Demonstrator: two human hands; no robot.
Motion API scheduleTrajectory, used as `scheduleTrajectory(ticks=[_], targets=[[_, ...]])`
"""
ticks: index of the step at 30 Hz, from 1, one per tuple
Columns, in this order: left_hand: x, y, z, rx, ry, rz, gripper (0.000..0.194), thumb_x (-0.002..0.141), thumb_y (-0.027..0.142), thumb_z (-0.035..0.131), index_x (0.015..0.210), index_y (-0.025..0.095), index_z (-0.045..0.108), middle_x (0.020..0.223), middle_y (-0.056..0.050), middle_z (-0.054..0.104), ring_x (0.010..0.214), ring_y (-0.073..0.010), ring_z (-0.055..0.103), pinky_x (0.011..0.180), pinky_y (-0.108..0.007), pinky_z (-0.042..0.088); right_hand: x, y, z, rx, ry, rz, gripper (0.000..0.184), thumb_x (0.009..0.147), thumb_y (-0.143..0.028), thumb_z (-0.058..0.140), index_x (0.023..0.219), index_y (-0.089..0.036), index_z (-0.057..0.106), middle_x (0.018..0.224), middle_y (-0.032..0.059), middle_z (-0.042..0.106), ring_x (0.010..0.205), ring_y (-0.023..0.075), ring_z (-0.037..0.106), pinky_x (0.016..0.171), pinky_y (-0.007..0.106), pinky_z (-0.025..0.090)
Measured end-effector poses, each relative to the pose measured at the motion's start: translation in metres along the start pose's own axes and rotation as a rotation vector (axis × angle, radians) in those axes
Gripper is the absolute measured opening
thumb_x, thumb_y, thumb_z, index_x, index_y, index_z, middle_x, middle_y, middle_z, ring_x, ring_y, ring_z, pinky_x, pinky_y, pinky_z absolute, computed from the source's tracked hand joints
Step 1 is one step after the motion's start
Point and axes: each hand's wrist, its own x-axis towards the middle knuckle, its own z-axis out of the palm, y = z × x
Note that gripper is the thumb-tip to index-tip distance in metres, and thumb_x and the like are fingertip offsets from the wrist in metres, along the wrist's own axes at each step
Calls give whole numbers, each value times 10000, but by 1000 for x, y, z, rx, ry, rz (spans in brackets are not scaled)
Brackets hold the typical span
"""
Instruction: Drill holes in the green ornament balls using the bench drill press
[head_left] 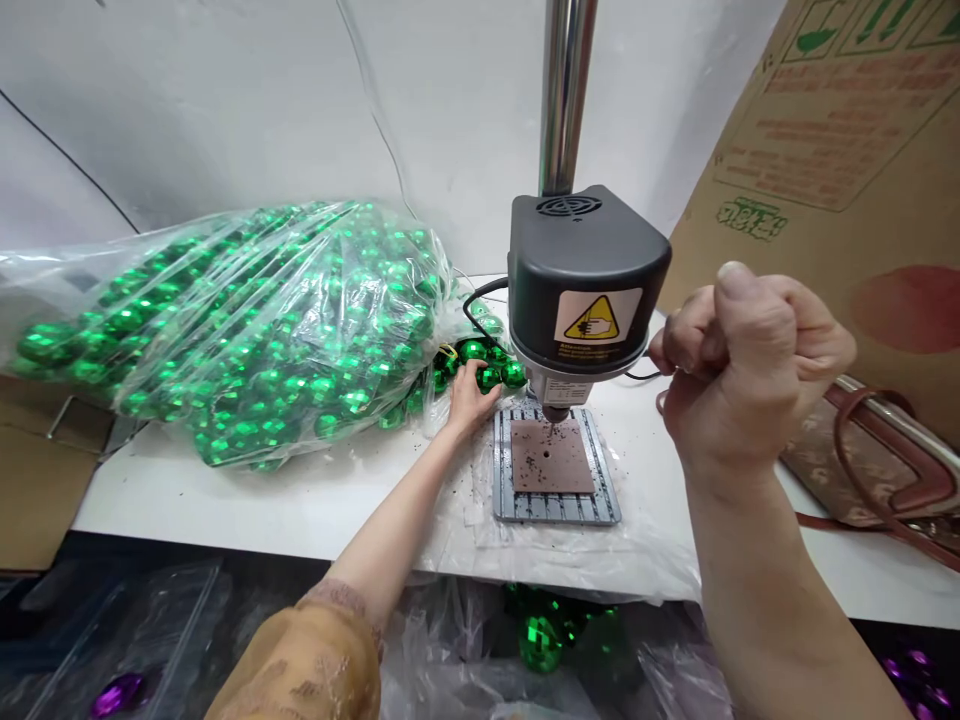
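Observation:
My left hand [469, 397] reaches to the mouth of the clear bag, its fingers and thumb curled around a shiny green faceted ball [487, 379]. More green balls lie against it. My right hand [739, 365] is closed in a fist at the right side of a black bench drill press [589, 270]; whatever is inside the fist is hidden. Under the drill chuck [556, 412] a brown square board [551, 458] with a small hole rests on the grey slotted base plate [555, 512]. Dark specks are scattered over both.
A big clear bag [300, 330] of green faceted balls fills the table's left. Cardboard boxes [817, 170] stand right and left [37, 470]. A brown handbag [855, 455] lies at right. The drill's steel column [568, 100] rises behind. Below the table edge is another green ball [540, 643].

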Motion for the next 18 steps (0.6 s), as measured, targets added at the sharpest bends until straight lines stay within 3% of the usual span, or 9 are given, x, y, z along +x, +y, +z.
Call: scheduleTrajectory(ticks=[3, 8, 10, 14, 18], targets=[[-23, 9, -4, -274, -5, -96, 459, 733, 323, 805, 1095, 211, 546, 913, -9, 597, 864, -178, 610, 806, -308, 499, 0, 0, 0, -1, -1, 2, 443, 870, -196, 605, 520, -188, 333, 438, -68, 345, 391, 32, 363, 387, 247, 267], [-58, 27, -15, -632, -248, -135, 551, 817, 501, 743, 1258, 221, 564, 1044, -47, 675, 962, -171, 650, 891, -318, 516, 0, 1, 1, 13, -5, -23, 425, 881, -197, 592, 541, -192, 337, 450, -68, 353, 399, 33, 372, 387, 238, 275], [-67, 33, -18, -641, -313, -113, 589, 784, 507, 790, 1256, 214, 591, 1130, -72, 686, 1013, -189, 662, 934, -336, 514, 0, 1, 0, 7, -16, -33, 426, 887, -205, 592, 546, -192, 338, 454, -69, 348, 402, 29, 374, 391, 228, 280], [-74, 40, -21, -512, -300, -23, 685, 648, 458, 915, 1216, 216, 619, 1145, -79, 678, 1026, -217, 652, 891, -335, 525, 0, 2, 0, -5, -24, -51, 428, 893, -232, 597, 553, -194, 341, 456, -69, 346, 401, 30, 371, 389, 226, 277], [-75, 45, -18, -399, -347, 149, 566, 660, 470, 909, 1120, 219, 697, 1080, -69, 672, 1021, -233, 635, 911, -367, 518, 0, 3, -1, -8, -35, -61, 436, 894, -253, 611, 554, -198, 344, 454, -67, 355, 401, 38, 359, 391, 242, 274]])
